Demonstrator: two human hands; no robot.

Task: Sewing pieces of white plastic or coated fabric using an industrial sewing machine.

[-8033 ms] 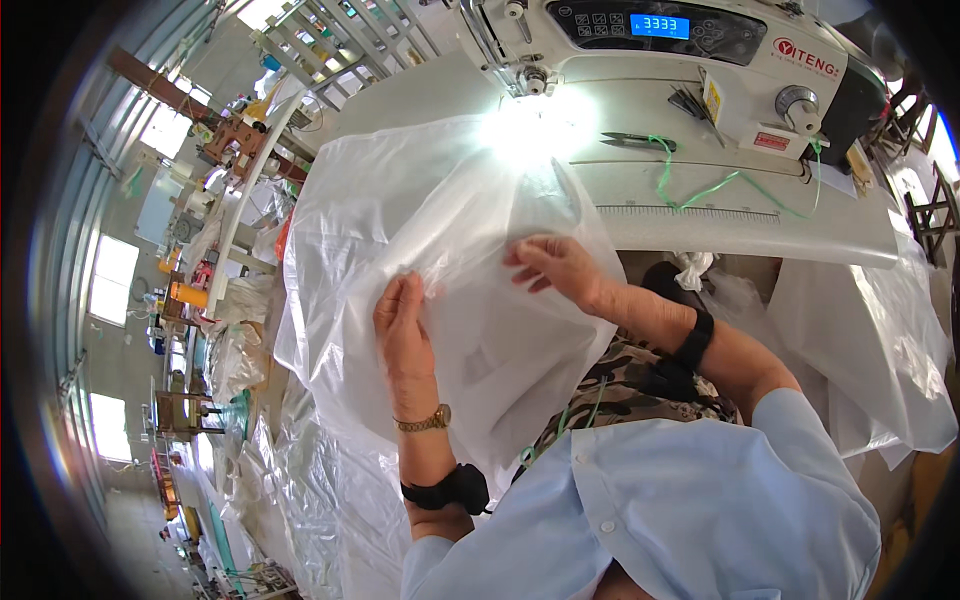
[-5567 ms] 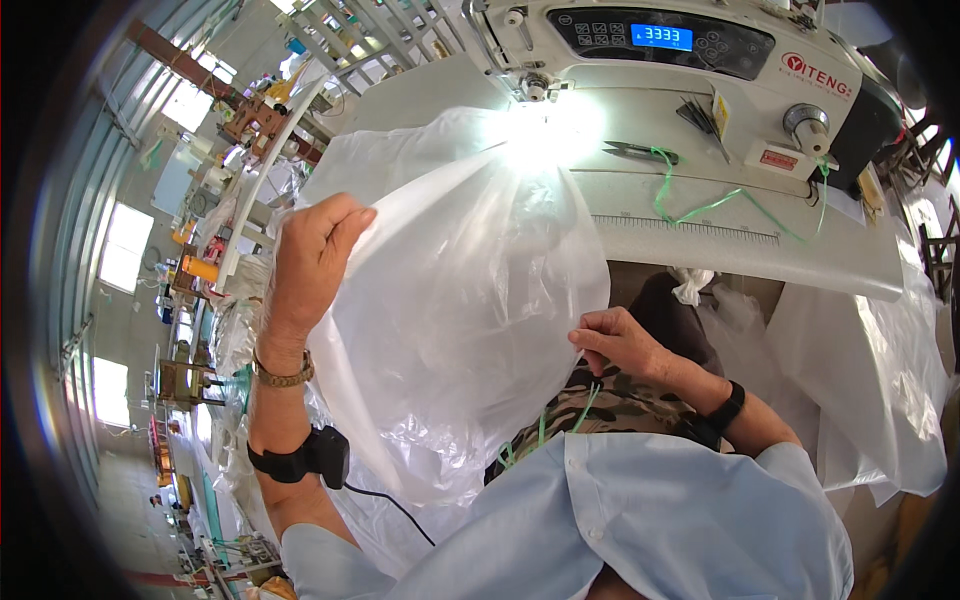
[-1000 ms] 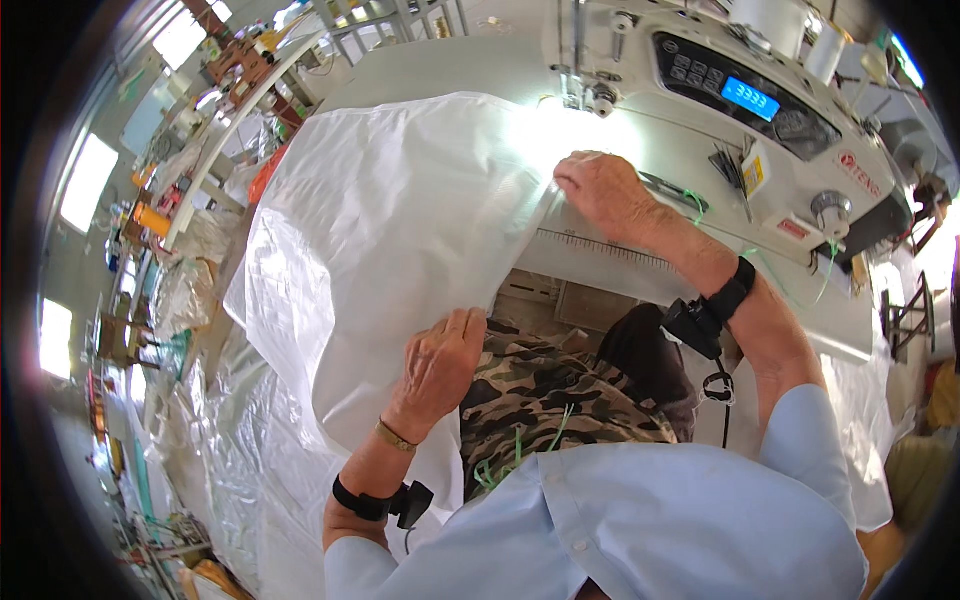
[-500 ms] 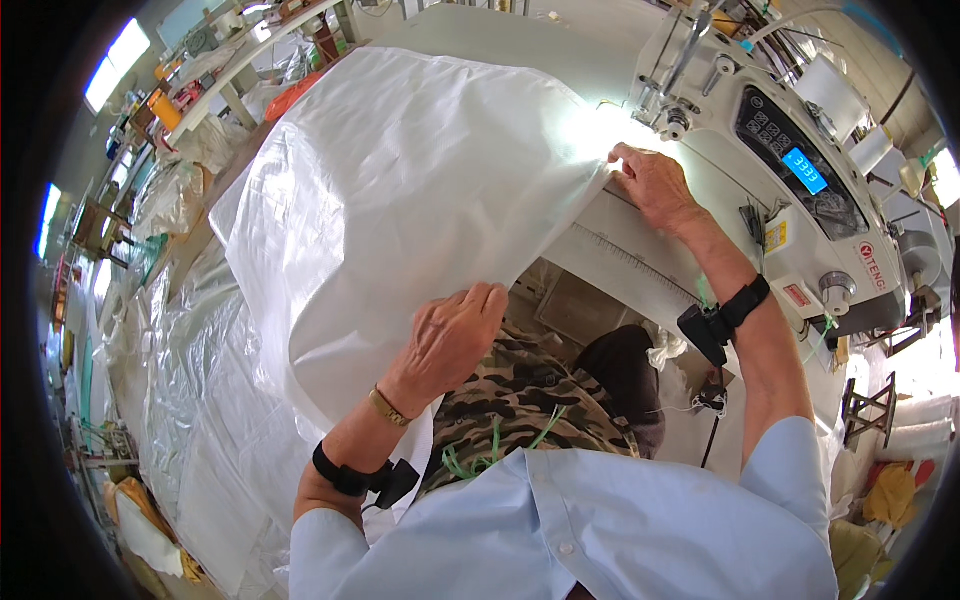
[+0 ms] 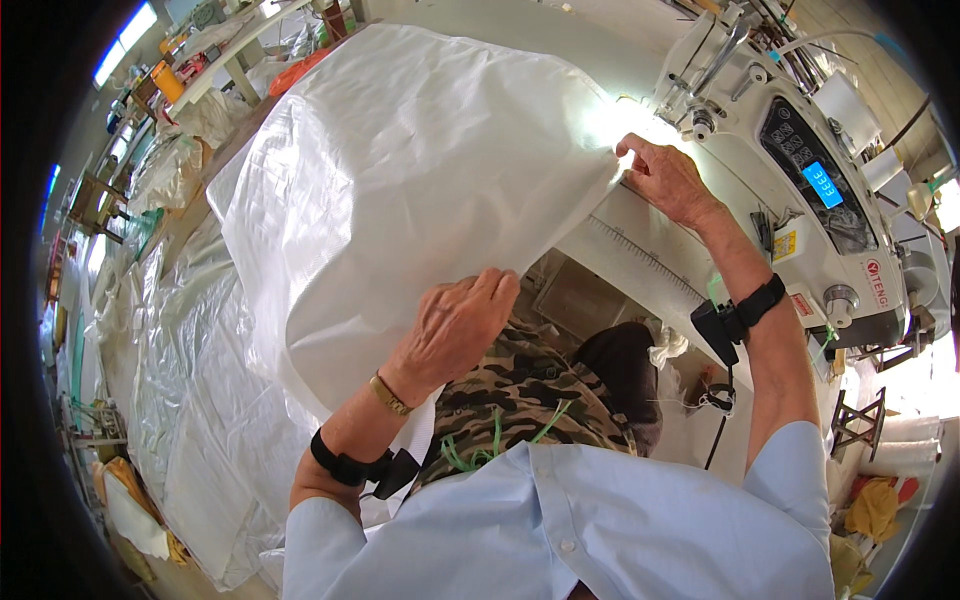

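A large white sheet of plasticky woven fabric (image 5: 400, 170) spreads over the sewing table and hangs down toward my lap on the left. My left hand (image 5: 458, 320) grips its near edge, fingers bent over and pressed together. Farther off, my right hand (image 5: 672, 182) pinches the sheet's right corner beside the lit needle area. The white sewing machine (image 5: 740, 130) stands just past that hand, its lamp glaring on the fabric. The glare and my right hand hide the needle and presser foot.
A ruler scale (image 5: 640, 250) runs along the table's near edge. Thread cones (image 5: 848, 110) stand behind the machine. Crumpled clear plastic sheeting (image 5: 190, 400) piles up at the left. A cluttered workbench (image 5: 235, 65) is at the far left.
The view has shifted a little, so the machine sits farther right and lower. Both hands keep their hold on the white sheet, with hardly any movement along it.
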